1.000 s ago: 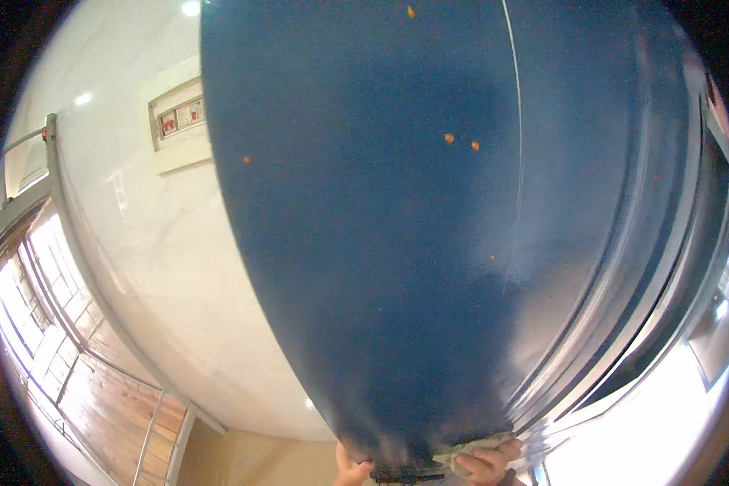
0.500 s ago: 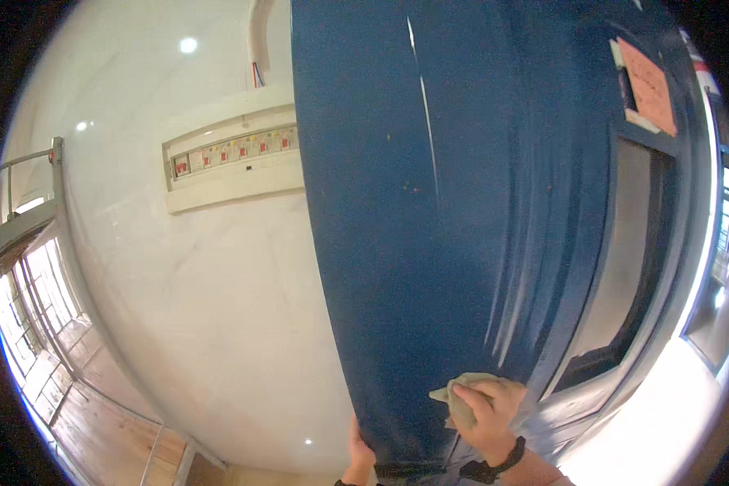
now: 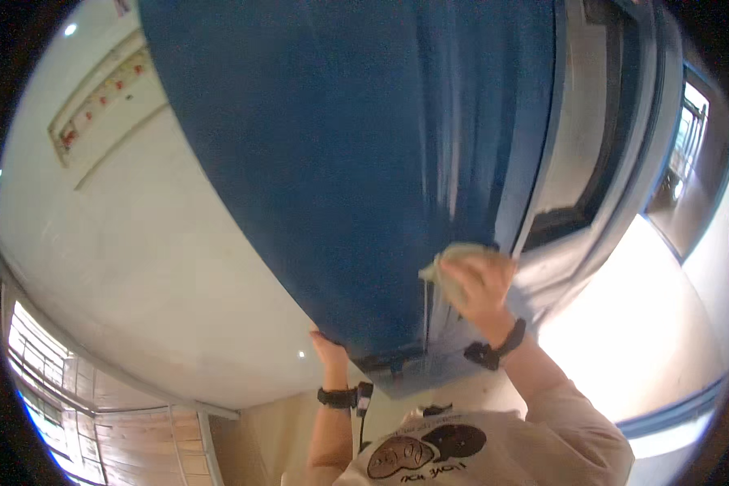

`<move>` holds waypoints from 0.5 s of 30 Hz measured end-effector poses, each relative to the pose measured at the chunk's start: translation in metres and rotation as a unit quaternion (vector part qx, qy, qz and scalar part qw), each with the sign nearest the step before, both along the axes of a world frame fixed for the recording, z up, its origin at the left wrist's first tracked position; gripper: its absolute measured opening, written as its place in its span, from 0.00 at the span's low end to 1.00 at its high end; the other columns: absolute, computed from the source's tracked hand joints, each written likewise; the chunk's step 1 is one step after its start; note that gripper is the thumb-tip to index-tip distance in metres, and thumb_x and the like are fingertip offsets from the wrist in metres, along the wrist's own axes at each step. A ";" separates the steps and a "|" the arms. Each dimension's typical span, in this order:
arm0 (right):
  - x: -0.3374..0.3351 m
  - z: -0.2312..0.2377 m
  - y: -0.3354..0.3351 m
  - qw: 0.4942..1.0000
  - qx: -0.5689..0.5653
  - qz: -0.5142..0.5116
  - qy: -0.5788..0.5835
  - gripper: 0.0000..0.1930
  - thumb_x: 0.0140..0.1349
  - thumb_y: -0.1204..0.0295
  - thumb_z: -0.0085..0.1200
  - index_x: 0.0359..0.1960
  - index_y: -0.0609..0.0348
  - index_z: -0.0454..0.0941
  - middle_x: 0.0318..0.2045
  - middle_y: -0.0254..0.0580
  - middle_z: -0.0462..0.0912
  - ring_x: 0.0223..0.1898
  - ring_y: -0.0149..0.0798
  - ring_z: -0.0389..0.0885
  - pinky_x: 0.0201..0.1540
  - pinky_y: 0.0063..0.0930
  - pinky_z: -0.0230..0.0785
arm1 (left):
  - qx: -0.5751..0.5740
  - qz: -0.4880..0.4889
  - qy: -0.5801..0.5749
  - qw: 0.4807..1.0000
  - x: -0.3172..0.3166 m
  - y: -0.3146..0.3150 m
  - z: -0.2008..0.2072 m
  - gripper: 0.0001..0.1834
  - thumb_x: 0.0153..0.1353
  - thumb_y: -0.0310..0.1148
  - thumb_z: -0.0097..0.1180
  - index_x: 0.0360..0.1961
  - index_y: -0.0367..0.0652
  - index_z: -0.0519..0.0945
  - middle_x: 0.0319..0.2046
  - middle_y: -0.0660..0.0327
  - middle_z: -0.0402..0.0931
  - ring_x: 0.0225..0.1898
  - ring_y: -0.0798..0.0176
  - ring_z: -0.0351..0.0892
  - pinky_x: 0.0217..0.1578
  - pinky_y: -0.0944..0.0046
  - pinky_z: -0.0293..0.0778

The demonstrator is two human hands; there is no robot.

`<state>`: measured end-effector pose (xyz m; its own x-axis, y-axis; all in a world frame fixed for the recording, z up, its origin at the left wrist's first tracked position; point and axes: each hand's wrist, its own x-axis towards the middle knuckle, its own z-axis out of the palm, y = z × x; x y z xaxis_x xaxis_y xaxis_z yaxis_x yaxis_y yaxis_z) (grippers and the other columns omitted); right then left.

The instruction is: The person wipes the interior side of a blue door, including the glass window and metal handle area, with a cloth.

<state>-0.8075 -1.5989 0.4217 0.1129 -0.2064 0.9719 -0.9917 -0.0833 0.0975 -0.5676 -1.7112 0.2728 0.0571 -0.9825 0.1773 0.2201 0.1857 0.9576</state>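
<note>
A tall blue panel (image 3: 316,178), like a door, stands in front of me with streaky reflections down its right side. My right hand (image 3: 479,279) is closed round a pale greenish-grey cloth (image 3: 454,267), which lies against the lower right part of the panel; motion blurs the fingers a little. At the panel's lower left edge is my left hand (image 3: 330,348), gripping that edge with its fingers partly hidden. Both wrists wear black bands.
A cream wall with a breaker box (image 3: 97,105) runs along the left. Right of the panel is a framed pane (image 3: 575,121), with a bright floor area beyond it. A barred window (image 3: 36,340) and wooden boards (image 3: 150,441) are at the lower left.
My view has tilted down, so my arms and shirt now show. The right hand still holds the cloth against the panel, and the left hand stays at the edge.
</note>
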 end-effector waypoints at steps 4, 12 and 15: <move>0.016 0.016 -0.005 0.992 -0.071 -0.050 -0.087 0.18 0.43 0.61 0.60 0.41 0.37 0.80 0.34 0.23 0.72 0.38 0.34 0.69 0.40 0.32 0.55 | 0.132 0.074 0.180 0.972 -0.019 0.020 0.036 0.30 0.68 0.48 0.22 0.52 0.31 0.65 0.53 0.55 0.67 0.52 0.57 0.67 0.56 0.58 0.62; 0.047 -0.047 -0.007 0.995 -0.070 0.065 0.001 0.18 0.43 0.63 0.61 0.40 0.35 0.79 0.36 0.20 0.72 0.37 0.29 0.66 0.42 0.29 0.54 | 0.060 0.049 0.132 0.988 -0.005 0.020 0.023 0.36 0.66 0.57 0.20 0.55 0.34 0.64 0.56 0.55 0.64 0.57 0.55 0.63 0.58 0.57 0.59; 0.028 -0.049 0.003 0.996 0.001 0.080 0.038 0.16 0.40 0.62 0.63 0.35 0.34 0.82 0.34 0.19 0.71 0.36 0.29 0.66 0.38 0.28 0.55 | 0.083 0.084 0.174 0.978 -0.009 0.021 0.042 0.35 0.67 0.56 0.20 0.58 0.35 0.61 0.58 0.55 0.61 0.58 0.53 0.61 0.60 0.54 0.58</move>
